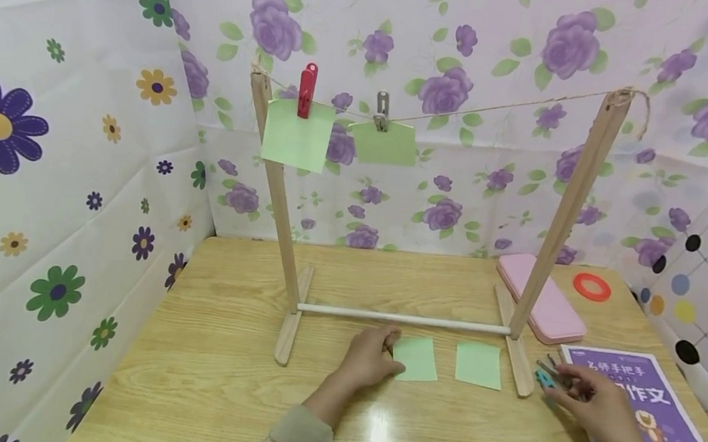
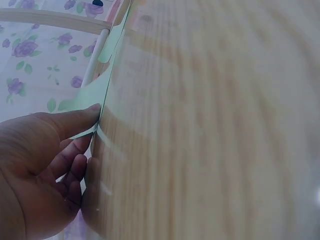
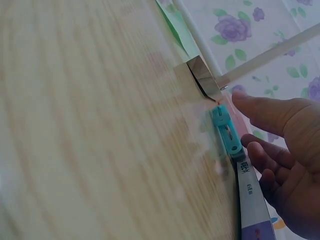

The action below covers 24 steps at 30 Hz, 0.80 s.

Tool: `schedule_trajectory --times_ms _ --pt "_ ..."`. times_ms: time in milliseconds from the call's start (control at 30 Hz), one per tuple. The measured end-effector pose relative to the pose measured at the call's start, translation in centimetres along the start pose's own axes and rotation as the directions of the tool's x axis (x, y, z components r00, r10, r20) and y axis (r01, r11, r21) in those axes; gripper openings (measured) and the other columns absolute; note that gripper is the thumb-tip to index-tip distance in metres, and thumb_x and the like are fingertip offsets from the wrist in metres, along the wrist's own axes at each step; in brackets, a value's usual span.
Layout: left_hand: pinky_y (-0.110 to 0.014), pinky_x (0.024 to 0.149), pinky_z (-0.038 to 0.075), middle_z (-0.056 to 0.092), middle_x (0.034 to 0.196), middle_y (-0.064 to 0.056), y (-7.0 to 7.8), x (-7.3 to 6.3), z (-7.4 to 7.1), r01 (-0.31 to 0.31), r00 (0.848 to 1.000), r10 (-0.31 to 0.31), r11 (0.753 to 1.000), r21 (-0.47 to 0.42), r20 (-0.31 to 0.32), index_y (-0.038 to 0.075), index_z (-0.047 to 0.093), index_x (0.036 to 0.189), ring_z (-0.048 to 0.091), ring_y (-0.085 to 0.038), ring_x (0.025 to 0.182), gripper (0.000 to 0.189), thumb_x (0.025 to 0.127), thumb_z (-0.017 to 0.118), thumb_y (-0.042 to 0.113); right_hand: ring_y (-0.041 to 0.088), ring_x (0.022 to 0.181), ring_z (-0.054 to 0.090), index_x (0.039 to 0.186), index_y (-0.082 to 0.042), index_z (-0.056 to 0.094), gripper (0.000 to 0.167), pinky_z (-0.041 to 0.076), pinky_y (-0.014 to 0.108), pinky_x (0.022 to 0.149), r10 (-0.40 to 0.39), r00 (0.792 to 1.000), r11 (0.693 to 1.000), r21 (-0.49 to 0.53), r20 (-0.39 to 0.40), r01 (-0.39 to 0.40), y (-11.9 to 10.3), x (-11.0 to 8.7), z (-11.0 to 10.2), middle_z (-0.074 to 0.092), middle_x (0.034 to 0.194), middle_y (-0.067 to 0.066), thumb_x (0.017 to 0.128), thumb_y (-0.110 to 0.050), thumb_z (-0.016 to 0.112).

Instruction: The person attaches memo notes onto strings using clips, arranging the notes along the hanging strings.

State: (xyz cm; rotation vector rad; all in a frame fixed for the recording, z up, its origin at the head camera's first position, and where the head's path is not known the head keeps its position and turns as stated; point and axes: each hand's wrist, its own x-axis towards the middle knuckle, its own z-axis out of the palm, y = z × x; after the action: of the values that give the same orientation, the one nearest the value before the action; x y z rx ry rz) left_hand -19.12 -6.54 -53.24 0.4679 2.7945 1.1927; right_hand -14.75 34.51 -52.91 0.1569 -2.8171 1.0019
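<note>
My left hand (image 1: pixel 368 356) pinches the left edge of a pale green sticky note (image 1: pixel 417 359) on the table; in the left wrist view the paper's edge shows between thumb (image 2: pixel 82 122) and index finger. A second green sticky note (image 1: pixel 478 365) lies to its right. By the rack's right foot, my right hand (image 1: pixel 594 405) reaches over small clips, thumb and fingers apart. The right wrist view shows a teal clip (image 3: pixel 226 130) on the table beside the fingertips. Two more green notes hang from a string, one under a red clip (image 1: pixel 306 91), the other under a silver clip (image 1: pixel 382 111).
A wooden rack (image 1: pixel 405 319) with two posts carries the string (image 1: pixel 502 108). At the right lie a purple book (image 1: pixel 663 426), a pink case (image 1: pixel 546 302) and an orange-red ring (image 1: pixel 592 287). Flowered cloth stands behind and at the left.
</note>
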Motion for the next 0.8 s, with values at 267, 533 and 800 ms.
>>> schedule_trajectory --times_ms 267,533,800 --pt "-0.022 0.069 0.042 0.055 0.068 0.013 -0.2 -0.1 -0.2 -0.076 0.997 0.074 0.994 0.082 0.029 0.017 0.072 0.081 0.048 -0.003 0.065 0.013 0.083 0.085 0.018 0.005 0.065 0.051 0.117 -0.004 0.071 0.048 0.045 0.021 0.054 -0.033 0.999 0.999 0.008 -0.005 0.033 0.6 0.2 0.0 0.062 0.079 -0.004 0.078 -0.026 0.090" --pt "-0.025 0.071 0.042 0.056 0.074 0.011 -0.5 -0.2 -1.0 -0.048 0.994 0.048 0.999 -0.001 0.098 0.015 0.073 0.083 0.047 -0.006 0.071 0.005 0.089 0.074 0.015 0.006 0.067 0.051 0.113 -0.007 0.072 0.049 0.047 0.021 0.055 -0.051 0.998 0.998 0.046 0.045 0.048 1.1 0.1 -0.4 0.061 0.079 -0.005 0.074 -0.029 0.092" --pt "-0.021 0.060 0.038 0.051 0.073 0.005 -1.2 -0.6 -2.2 0.047 0.989 -0.002 0.953 -0.300 0.148 0.012 0.060 0.077 0.043 -0.009 0.066 0.019 0.092 0.071 0.012 0.005 0.069 0.049 0.094 -0.019 0.077 0.030 0.045 0.020 0.055 -0.119 0.992 0.993 0.019 0.036 0.119 1.6 -0.3 -0.4 0.061 0.085 -0.007 0.071 -0.029 0.093"
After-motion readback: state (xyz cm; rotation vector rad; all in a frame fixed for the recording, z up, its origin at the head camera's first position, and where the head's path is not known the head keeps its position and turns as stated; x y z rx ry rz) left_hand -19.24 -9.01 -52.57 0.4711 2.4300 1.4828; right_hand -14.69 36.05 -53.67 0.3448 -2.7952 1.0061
